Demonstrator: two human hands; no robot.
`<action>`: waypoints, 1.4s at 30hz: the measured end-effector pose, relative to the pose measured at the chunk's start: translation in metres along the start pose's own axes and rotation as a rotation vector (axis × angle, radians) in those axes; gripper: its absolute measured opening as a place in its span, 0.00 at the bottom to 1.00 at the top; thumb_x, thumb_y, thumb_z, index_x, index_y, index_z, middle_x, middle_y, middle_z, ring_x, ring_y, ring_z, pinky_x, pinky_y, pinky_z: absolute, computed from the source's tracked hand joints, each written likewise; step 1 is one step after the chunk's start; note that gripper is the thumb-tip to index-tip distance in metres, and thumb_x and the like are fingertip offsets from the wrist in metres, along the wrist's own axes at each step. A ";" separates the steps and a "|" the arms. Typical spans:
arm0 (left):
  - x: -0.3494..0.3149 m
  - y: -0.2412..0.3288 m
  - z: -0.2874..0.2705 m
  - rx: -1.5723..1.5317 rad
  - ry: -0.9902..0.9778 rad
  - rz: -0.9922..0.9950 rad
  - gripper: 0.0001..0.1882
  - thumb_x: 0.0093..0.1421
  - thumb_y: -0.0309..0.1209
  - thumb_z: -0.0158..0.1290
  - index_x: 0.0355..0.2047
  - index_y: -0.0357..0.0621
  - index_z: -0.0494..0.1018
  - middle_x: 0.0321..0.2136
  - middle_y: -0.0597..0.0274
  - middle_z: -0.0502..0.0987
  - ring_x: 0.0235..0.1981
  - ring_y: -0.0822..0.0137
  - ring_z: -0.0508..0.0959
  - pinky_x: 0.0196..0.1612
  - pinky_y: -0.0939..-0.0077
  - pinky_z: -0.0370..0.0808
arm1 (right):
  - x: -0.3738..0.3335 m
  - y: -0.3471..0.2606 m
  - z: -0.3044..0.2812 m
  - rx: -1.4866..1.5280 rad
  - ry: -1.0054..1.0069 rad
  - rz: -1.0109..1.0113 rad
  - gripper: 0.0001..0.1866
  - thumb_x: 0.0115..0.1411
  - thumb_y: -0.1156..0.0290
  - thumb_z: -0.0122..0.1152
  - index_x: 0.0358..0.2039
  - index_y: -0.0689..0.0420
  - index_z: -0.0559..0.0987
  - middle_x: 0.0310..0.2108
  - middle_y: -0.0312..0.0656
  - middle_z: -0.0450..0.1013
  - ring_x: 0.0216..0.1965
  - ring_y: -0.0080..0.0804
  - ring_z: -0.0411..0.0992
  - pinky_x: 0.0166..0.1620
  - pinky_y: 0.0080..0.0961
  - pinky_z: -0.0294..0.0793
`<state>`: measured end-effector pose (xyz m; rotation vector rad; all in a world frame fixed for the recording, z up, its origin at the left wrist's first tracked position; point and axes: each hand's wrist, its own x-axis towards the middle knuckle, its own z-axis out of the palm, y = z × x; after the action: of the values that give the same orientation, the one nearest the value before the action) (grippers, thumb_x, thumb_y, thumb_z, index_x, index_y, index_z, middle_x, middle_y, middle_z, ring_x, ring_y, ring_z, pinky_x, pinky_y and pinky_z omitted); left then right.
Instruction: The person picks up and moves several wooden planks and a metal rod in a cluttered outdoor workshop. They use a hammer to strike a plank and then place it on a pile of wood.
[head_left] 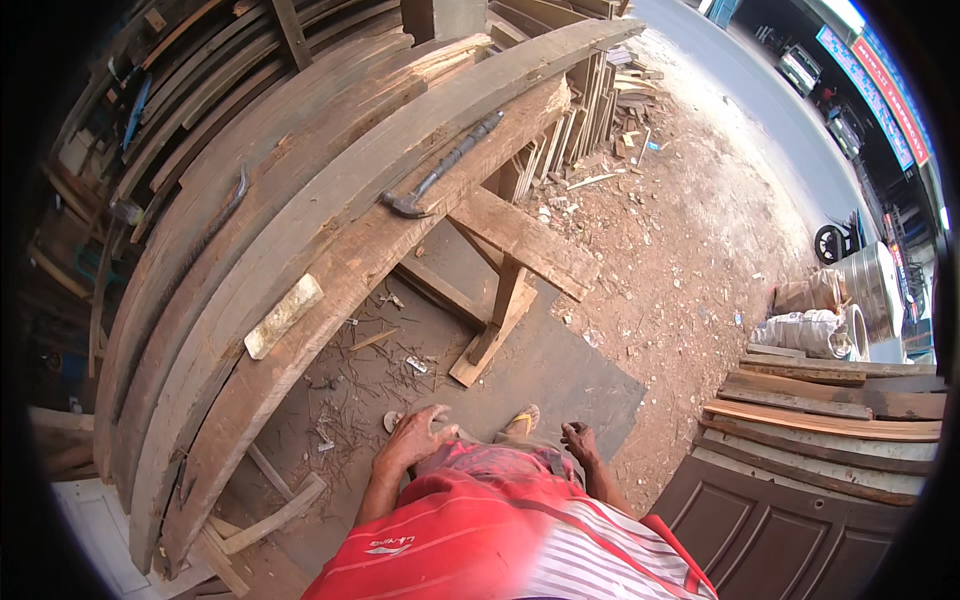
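Observation:
My left hand [412,440] hangs in front of my left thigh, its fingers apart and nothing seen in it. On the other side my right hand [579,443] is held low, fingers curled in; no object shows in it. Neither hand touches the timber. A claw hammer [450,168] lies on the nearest thick wooden beam [370,245], its head toward me. Farther left a dark hooked pry bar [213,222] rests along the beams. A pale, worn wooden block [283,317] sits on the near beam, closer to me than the hammer.
A wooden trestle [500,290] supports the beams. Stacked planks [820,420] and a brown panelled door [780,525] are at the right. White sacks [805,330] and a metal drum [868,290] stand beyond. Splinters litter the ground mat [570,370]; a road runs at upper right.

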<state>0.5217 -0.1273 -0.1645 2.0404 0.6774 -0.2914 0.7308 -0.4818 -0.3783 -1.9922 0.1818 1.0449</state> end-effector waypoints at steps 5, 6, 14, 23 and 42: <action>0.043 0.086 0.032 0.150 -0.168 -0.015 0.31 0.62 0.46 0.59 0.57 0.35 0.73 0.53 0.39 0.78 0.57 0.43 0.77 0.60 0.56 0.73 | 0.015 0.088 -0.131 0.207 0.277 0.080 0.21 0.66 0.57 0.61 0.45 0.65 0.75 0.30 0.40 0.74 0.27 0.29 0.75 0.27 0.27 0.73; 0.055 0.095 0.040 0.171 -0.143 0.012 0.31 0.62 0.47 0.60 0.58 0.37 0.73 0.53 0.40 0.78 0.57 0.43 0.76 0.60 0.56 0.73 | 0.016 0.101 -0.152 0.230 0.324 0.086 0.20 0.66 0.58 0.61 0.44 0.65 0.75 0.29 0.40 0.73 0.25 0.29 0.74 0.26 0.27 0.72; 0.140 0.172 0.058 0.339 -0.156 0.193 0.33 0.62 0.47 0.60 0.60 0.38 0.71 0.55 0.38 0.76 0.59 0.43 0.75 0.61 0.54 0.72 | 0.036 0.126 -0.176 0.374 0.371 0.032 0.19 0.66 0.60 0.60 0.44 0.66 0.73 0.30 0.42 0.74 0.26 0.31 0.75 0.25 0.26 0.72; 0.253 0.242 0.117 0.463 -0.447 0.328 0.34 0.63 0.53 0.57 0.60 0.42 0.71 0.55 0.42 0.77 0.58 0.45 0.75 0.61 0.54 0.71 | 0.073 0.145 -0.130 0.131 0.293 -0.047 0.24 0.60 0.53 0.72 0.31 0.66 0.85 0.23 0.41 0.79 0.24 0.23 0.71 0.29 0.29 0.71; 0.532 0.384 0.109 0.416 -0.364 0.322 0.33 0.64 0.51 0.56 0.58 0.36 0.70 0.51 0.35 0.77 0.56 0.39 0.76 0.57 0.48 0.73 | 0.268 -0.108 -0.374 0.550 0.453 0.122 0.20 0.69 0.59 0.57 0.48 0.66 0.75 0.38 0.48 0.79 0.36 0.37 0.79 0.38 0.32 0.79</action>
<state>1.1830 -0.1917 -0.1913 2.3603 0.0587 -0.6344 1.1798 -0.6281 -0.4004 -1.6856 0.7573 0.5168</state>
